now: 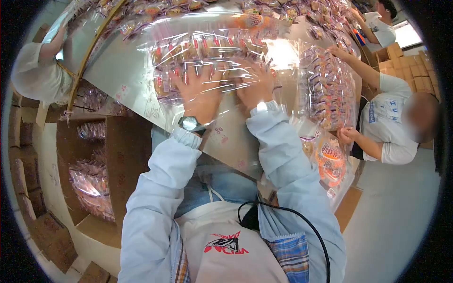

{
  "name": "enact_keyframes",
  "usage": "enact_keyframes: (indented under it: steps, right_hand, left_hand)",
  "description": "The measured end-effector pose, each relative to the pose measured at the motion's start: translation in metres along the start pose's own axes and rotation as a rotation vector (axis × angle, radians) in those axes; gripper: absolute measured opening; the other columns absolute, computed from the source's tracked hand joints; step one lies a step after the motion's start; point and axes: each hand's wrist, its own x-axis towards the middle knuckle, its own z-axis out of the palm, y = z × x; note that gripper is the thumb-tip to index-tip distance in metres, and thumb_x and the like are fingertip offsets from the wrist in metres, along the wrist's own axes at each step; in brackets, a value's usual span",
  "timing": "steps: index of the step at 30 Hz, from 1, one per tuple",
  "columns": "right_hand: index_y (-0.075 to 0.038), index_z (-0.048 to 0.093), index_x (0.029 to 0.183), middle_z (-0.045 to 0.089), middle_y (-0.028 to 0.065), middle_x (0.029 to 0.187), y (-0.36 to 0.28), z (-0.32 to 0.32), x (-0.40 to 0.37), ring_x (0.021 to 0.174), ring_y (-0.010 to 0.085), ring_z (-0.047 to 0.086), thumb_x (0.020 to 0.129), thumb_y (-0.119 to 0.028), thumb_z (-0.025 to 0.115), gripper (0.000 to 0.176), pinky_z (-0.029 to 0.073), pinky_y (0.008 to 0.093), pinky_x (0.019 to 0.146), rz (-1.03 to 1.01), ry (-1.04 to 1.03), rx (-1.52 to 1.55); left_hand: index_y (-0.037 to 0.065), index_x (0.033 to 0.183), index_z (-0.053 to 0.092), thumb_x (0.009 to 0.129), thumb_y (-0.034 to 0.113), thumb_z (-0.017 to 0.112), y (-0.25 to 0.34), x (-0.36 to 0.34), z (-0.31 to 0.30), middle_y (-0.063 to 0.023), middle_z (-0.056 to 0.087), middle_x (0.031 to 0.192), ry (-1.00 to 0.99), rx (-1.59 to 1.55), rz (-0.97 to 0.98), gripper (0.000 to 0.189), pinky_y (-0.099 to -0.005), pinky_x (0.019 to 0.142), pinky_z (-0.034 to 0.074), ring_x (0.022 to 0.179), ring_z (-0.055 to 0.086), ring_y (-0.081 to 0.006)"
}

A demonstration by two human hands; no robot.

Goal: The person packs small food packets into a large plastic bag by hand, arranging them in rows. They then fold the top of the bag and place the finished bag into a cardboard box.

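Note:
A large clear plastic bag lies on the table in front of me, holding rows of small wrapped snack packets. My left hand, with a watch at its wrist, lies with fingers spread on the near row of packets. Beside it, my right hand rests on the same row, fingers stretched out. Shiny film crosses over both hands, so they appear to be inside the bag. Glare partly hides the right fingertips. Orange printing shows at the bag's far end.
To the right, a person handles another filled bag. Printed bags lie by my right forearm. An open carton with filled bags stands at my left. Loose packets cover the far table. Other people work at both sides.

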Motion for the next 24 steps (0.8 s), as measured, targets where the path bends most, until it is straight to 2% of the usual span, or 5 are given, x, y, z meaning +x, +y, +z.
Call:
enact_keyframes:
  steps: [7,11,15,18,24]
  right_hand:
    - [-0.019,0.073,0.12,0.073,0.0002,0.117,-0.011,-0.005,0.001,0.112,0.026,0.066,0.08,-0.021,0.076,0.04,0.046,0.0502,0.104,-0.071,-0.004,-0.129]
    - [-0.019,0.073,0.118,0.07,0.0033,0.125,-0.002,0.009,-0.006,0.131,0.0305,0.055,0.079,-0.02,0.074,0.039,0.038,0.0524,0.114,-0.039,-0.083,0.022]
    - [0.0,0.056,0.141,0.056,0.0174,0.143,-0.029,-0.041,-0.013,0.14,0.0371,0.046,0.085,-0.017,0.064,0.059,0.028,0.0559,0.12,0.007,-0.14,-0.047]
    - [0.005,0.051,0.142,0.055,0.0196,0.143,-0.032,-0.047,-0.039,0.141,0.0359,0.044,0.084,-0.015,0.064,0.063,0.026,0.056,0.122,0.094,-0.052,-0.042]
    - [-0.009,0.057,0.141,0.058,0.0107,0.143,-0.014,-0.023,-0.03,0.143,0.0311,0.043,0.084,-0.018,0.067,0.059,0.024,0.0567,0.122,0.097,-0.033,-0.065]
  left_hand:
    - [0.027,0.146,0.054,0.094,0.039,0.063,-0.006,-0.001,0.023,-0.0096,0.053,0.151,-0.043,0.007,0.044,0.054,-0.0779,0.111,0.021,0.144,0.038,-0.0459]
    - [0.023,0.149,0.052,0.094,0.035,0.061,0.001,0.001,0.015,-0.014,0.05,0.153,0.019,0.07,0.039,0.057,-0.0759,0.112,0.022,0.144,0.039,-0.0444]
    - [0.017,0.151,0.049,0.091,0.037,0.064,0.004,0.003,0.009,-0.0156,0.048,0.154,0.025,-0.048,0.106,0.066,-0.0709,0.115,0.023,0.145,0.04,-0.0385]
    - [0.015,0.151,0.049,0.09,0.035,0.067,-0.003,0.0,0.012,-0.0146,0.047,0.156,0.038,-0.049,0.155,0.067,-0.0687,0.117,0.024,0.145,0.041,-0.0369]
    - [0.015,0.156,0.041,0.091,0.026,0.067,-0.003,0.001,0.01,-0.0089,0.048,0.157,0.046,-0.015,0.255,0.071,-0.0617,0.118,0.028,0.141,0.05,-0.0274]
